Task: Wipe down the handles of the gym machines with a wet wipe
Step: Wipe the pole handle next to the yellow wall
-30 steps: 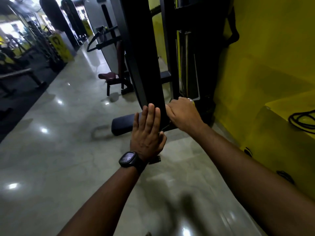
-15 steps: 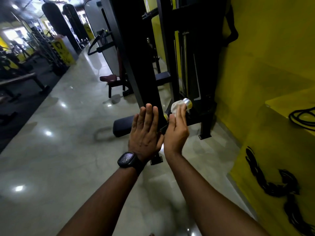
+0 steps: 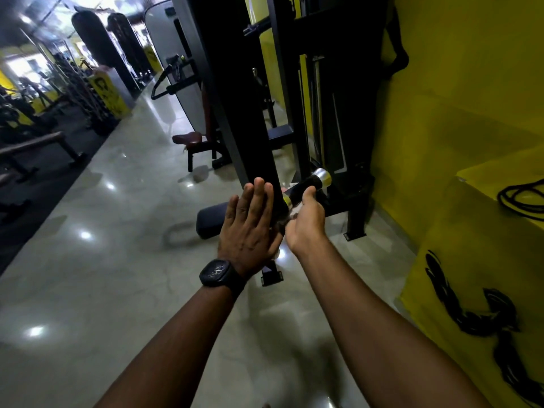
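My left hand (image 3: 250, 225) lies flat, fingers straight, against the black upright post (image 3: 235, 113) of the gym machine. A black watch (image 3: 216, 273) is on that wrist. To its right a short black handle (image 3: 306, 184) with a silver end cap (image 3: 322, 175) sticks out from the post. My right hand (image 3: 306, 225) is turned palm up and cups this handle from below, thumb along its near side. The wet wipe (image 3: 287, 189) shows only as a pale sliver at the handle's root. The rest of it is hidden in my right hand.
A black padded roller (image 3: 212, 219) sits low behind my left hand. A yellow box (image 3: 471, 260) with a black cable (image 3: 521, 195) on top stands at right against the yellow wall. A maroon seat (image 3: 187, 139), benches (image 3: 35, 145) and racks lie farther back on the glossy floor.
My right hand has rolled from on top of the handle to under it, palm up, taking the wipe round with it. The silver end cap is now uncovered. My left hand stays flat on the post.
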`<control>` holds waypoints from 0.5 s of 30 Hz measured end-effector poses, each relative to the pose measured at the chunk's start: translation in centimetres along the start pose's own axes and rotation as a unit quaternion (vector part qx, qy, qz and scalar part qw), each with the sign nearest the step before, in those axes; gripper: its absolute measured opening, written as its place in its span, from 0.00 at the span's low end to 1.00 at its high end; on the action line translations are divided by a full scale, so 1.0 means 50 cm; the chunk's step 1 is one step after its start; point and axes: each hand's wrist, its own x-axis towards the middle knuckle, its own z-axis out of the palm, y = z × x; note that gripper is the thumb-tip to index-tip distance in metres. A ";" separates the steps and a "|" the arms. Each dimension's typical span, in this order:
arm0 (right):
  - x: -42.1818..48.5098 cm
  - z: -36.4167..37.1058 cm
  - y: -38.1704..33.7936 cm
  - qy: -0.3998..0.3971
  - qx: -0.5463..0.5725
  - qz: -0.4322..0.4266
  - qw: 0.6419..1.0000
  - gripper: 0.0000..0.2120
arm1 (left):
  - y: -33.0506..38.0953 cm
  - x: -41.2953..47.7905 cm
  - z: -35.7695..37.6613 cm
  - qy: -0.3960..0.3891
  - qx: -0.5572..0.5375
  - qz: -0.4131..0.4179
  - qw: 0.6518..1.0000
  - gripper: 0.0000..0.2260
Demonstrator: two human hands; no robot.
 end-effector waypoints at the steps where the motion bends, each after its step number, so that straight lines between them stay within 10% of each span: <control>1: 0.000 -0.004 0.005 -0.003 0.010 0.007 1.000 0.19 | 0.001 0.000 0.000 -0.001 -0.002 0.001 1.000 0.41; 10: -0.024 -0.037 0.024 0.064 -0.057 -0.092 0.992 0.16 | 0.002 0.000 0.005 0.005 -0.032 0.003 0.999 0.41; 15: -0.064 -0.029 0.059 0.057 -0.362 -0.405 0.838 0.19 | -0.002 0.000 0.009 0.003 -0.037 0.004 0.999 0.40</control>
